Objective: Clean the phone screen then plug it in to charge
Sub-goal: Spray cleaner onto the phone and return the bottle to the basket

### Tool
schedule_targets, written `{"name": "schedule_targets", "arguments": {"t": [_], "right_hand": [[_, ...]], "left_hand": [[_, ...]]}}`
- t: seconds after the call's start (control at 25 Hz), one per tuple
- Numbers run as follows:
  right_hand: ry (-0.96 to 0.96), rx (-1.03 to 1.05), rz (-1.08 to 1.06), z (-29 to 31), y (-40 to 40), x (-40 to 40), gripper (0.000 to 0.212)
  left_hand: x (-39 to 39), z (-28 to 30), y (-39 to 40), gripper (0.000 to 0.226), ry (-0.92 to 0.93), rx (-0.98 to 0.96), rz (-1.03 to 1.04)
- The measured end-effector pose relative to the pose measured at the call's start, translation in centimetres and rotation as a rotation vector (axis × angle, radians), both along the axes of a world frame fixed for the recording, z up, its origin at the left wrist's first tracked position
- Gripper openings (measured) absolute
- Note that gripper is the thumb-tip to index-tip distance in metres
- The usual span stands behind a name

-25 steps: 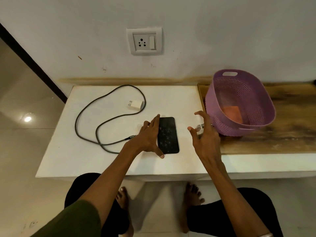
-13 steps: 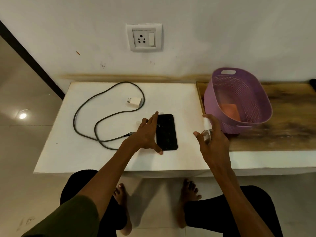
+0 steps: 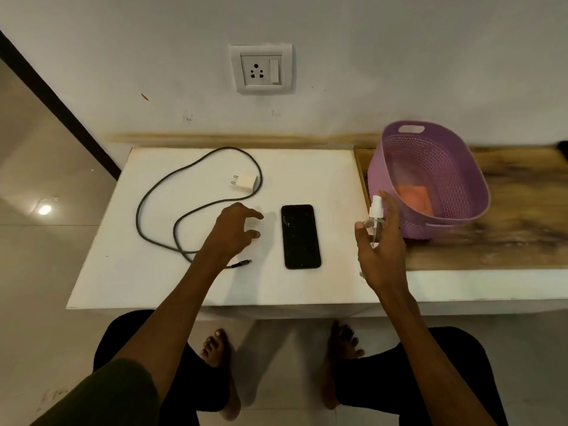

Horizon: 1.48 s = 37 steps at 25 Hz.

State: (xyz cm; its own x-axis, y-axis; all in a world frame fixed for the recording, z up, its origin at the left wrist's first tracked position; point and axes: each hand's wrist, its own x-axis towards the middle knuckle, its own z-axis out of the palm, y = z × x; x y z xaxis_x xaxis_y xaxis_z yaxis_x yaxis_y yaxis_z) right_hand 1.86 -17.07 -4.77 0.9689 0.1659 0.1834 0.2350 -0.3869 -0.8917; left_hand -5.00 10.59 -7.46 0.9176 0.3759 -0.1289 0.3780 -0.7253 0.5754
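I see the phone (image 3: 301, 236) flat, screen up, near the white table's (image 3: 129, 272) front edge, mid-width. Left hand (image 3: 235, 232) hovers just left of it, fingers loosely spread, holding nothing. Right hand (image 3: 382, 241) grips a small spray bottle (image 3: 375, 218) upright at the right edge.

Phone (image 3: 300, 236) on table (image 3: 307, 167) between cable (image 3: 184, 210) at left and basket (image 3: 430, 179) at right, socket (image 3: 261, 69) behind.
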Motion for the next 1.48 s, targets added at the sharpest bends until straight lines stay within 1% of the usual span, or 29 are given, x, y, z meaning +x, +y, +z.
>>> {"name": "schedule_targets", "arguments": {"t": [0.04,0.12,0.16,0.28,0.36,0.44,0.52,0.68,0.88,0.96,1.12,1.2,1.28,1.36,1.44,1.48], "right_hand": [[0.017,0.028,0.02,0.1,0.3,0.0,0.061],[0.043,0.061,0.058,0.3,1.1,0.0,0.065],[0.06,0.068,0.076,0.3,1.6,-0.1,0.066],[0.098,0.054,0.136,-0.1,2.9,-0.6,0.064],[0.112,0.031,0.185,-0.3,3.9,-1.2,0.057],[0.123,-0.006,0.244,-0.2,5.2,-1.9,0.054],[0.123,-0.019,0.286,0.0,6.3,-2.6,0.054],[0.092,-0.016,0.333,0.1,7.8,-3.3,0.051],[0.105,-0.011,0.339,-0.3,8.4,-3.2,0.052],[0.103,-0.014,0.339,-0.4,8.7,-3.3,0.051],[0.082,-0.012,0.313,-0.7,9.0,-3.5,0.049],[0.102,0.014,0.29,-0.8,9.0,-3.5,0.045],[0.147,0.062,0.306,-0.7,9.0,-3.5,0.038],[0.24,0.148,0.363,-0.2,9.0,-3.4,0.03],[0.416,0.282,0.433,0.4,8.9,-3.1,0.021],[0.509,0.364,0.474,0.8,8.8,-3.1,0.022]], "left_hand": [[0.0,-0.2,-0.2,0.029,0.011,-0.021,0.035],[0.3,0.1,-0.6,0.022,-0.045,-0.07,0.12],[0.4,0.7,-0.8,0.021,-0.12,-0.127,0.162],[0.4,3.2,-1.5,0.015,-0.43,-0.284,0.226],[0.3,4.6,-2.3,0.014,-0.555,-0.366,0.244],[0.1,5.6,-3.3,0.017,-0.596,-0.493,0.255],[0.0,5.9,-4.2,0.019,-0.609,-0.578,0.236],[-0.1,5.8,-5.0,0.021,-0.639,-0.618,0.202],[0.0,6.1,-4.6,0.02,-0.721,-0.683,0.254],[0.0,6.0,-4.7,0.02,-0.71,-0.688,0.232],[0.0,5.4,-4.9,0.021,-0.647,-0.605,0.155],[0.1,5.3,-4.8,0.019,-0.629,-0.624,0.155],[0.2,5.4,-4.4,0.016,-0.587,-0.682,0.16],[0.3,5.5,-4.1,0.016,-0.523,-0.758,0.153],[0.5,5.6,-3.9,0.018,-0.443,-0.844,0.102],[0.5,5.6,-3.8,0.02,-0.413,-0.941,0.06]]}}
